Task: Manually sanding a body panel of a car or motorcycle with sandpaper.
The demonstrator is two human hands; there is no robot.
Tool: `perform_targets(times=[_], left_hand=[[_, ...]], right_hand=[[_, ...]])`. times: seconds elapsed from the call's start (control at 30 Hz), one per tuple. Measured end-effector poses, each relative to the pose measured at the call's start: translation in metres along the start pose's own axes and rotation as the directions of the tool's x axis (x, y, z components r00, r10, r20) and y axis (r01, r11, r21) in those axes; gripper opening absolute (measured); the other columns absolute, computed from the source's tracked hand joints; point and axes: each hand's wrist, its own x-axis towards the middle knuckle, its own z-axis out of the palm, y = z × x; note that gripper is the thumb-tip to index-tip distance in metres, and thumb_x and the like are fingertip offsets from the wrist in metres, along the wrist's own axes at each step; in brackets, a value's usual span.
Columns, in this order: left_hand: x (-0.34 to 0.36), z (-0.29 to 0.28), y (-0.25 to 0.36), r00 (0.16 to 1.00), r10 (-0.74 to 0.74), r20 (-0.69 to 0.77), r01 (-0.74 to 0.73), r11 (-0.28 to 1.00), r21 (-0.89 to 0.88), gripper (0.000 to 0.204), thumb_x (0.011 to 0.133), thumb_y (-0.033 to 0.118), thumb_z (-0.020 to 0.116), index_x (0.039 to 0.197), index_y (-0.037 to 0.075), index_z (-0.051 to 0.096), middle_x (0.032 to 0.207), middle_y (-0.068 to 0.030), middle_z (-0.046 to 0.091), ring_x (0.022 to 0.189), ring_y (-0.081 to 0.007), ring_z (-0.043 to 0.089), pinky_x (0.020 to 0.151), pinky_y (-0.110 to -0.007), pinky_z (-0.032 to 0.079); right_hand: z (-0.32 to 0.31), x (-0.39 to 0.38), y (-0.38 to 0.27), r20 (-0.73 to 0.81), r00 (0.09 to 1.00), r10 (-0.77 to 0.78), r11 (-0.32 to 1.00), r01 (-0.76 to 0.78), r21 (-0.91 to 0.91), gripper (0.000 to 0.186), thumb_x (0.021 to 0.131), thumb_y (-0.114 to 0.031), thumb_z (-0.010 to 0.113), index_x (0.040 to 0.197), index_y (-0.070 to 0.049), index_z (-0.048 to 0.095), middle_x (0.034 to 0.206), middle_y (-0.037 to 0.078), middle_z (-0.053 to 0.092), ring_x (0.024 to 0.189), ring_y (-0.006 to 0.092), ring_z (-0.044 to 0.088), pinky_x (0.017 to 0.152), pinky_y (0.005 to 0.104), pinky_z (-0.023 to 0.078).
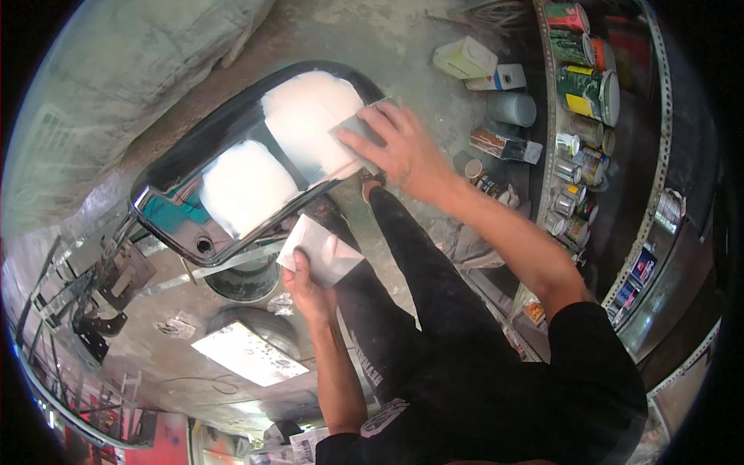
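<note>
A long, glossy black panel (pixel 182 159) with rounded corners lies ahead of me, slightly tilted. It bears two white coated patches, a left patch (pixel 246 186) and a larger right patch (pixel 310 116). My right hand (pixel 404 147) presses a small grey sheet, which looks like sandpaper (pixel 358 133), against the right edge of the larger patch. Its fingers bend over the sheet, hiding part of it. Below the panel's near edge, my left hand (pixel 308 294) pinches a pale, creased sheet of paper (pixel 319 252) between thumb and fingers.
At right, a metal shelf (pixel 552 101) carries several paint cans (pixel 589 93). Boxes (pixel 465 58) and a grey can (pixel 511 108) stand on the floor beside it. A covered bulk (pixel 116 101) fills the upper left. Below the panel are a black bucket (pixel 244 275) and a white board (pixel 249 354).
</note>
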Motion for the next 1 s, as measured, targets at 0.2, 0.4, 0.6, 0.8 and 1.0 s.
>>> perform_targets(times=[0.2, 0.4, 0.6, 0.8, 1.0], left_hand=[[-0.004, 0.002, -0.002, 1.0, -0.024, 0.014, 0.024, 1.0, 0.007, 0.04, 0.108, 0.024, 0.058, 0.136, -0.004, 0.054, 0.126, -0.016, 0.068, 0.111, -0.0295, 0.069, 0.101, -0.045, 0.055], [-0.015, 0.028, 0.007, 0.999, 0.015, 0.038, -0.013, 0.999, -0.052, 0.038, 0.108, 0.023, 0.059, 0.137, -0.002, 0.056, 0.126, -0.0137, 0.067, 0.112, -0.0261, 0.068, 0.099, -0.043, 0.055], [-0.016, 0.103, 0.004, 1.0, -0.02, -0.015, 0.018, 0.984, -0.175, 0.041, 0.111, 0.029, 0.052, 0.14, 0.001, 0.051, 0.126, -0.0135, 0.066, 0.113, -0.025, 0.067, 0.098, -0.042, 0.055], [-0.022, 0.117, 0.018, 0.999, -0.01, -0.047, 0.002, 0.986, -0.167, 0.046, 0.109, 0.033, 0.056, 0.141, 0.0, 0.05, 0.127, -0.0125, 0.063, 0.114, -0.0258, 0.065, 0.098, -0.044, 0.054], [-0.017, 0.094, 0.026, 0.993, 0.111, -0.035, -0.115, 0.985, -0.131, 0.04, 0.109, 0.03, 0.055, 0.139, 0.002, 0.052, 0.124, -0.0118, 0.065, 0.111, -0.0252, 0.067, 0.097, -0.043, 0.055]], right_hand=[[-0.008, -0.021, 0.002, 0.018, 0.999, -0.026, 0.999, 0.026, 0.019, 0.066, 0.081, -0.004, 0.066, 0.145, -0.02, 0.055, 0.131, 0.014, 0.053, 0.122, 0.0379, 0.05, 0.096, 0.0511, 0.043], [-0.057, -0.038, -0.004, -0.039, 0.998, 0.056, 0.963, -0.044, 0.265, 0.056, 0.083, 0.0, 0.068, 0.137, -0.013, 0.063, 0.131, 0.015, 0.058, 0.122, 0.0379, 0.056, 0.099, 0.049, 0.048], [-0.082, -0.059, -0.037, -0.042, 0.998, 0.037, 0.713, 0.003, 0.701, 0.045, 0.087, -0.001, 0.069, 0.131, -0.007, 0.067, 0.138, 0.018, 0.057, 0.125, 0.0386, 0.058, 0.104, 0.0475, 0.05], [-0.067, -0.065, -0.012, 0.063, 0.997, -0.049, 0.922, 0.02, 0.386, 0.047, 0.083, -0.005, 0.071, 0.13, -0.011, 0.067, 0.131, 0.017, 0.059, 0.122, 0.0385, 0.058, 0.104, 0.0483, 0.051], [-0.031, 0.012, 0.035, 0.0, 0.999, 0.049, 0.984, -0.048, 0.17, 0.052, 0.086, -0.003, 0.063, 0.137, -0.017, 0.064, 0.135, 0.015, 0.059, 0.129, 0.0364, 0.054, 0.102, 0.0477, 0.05]])
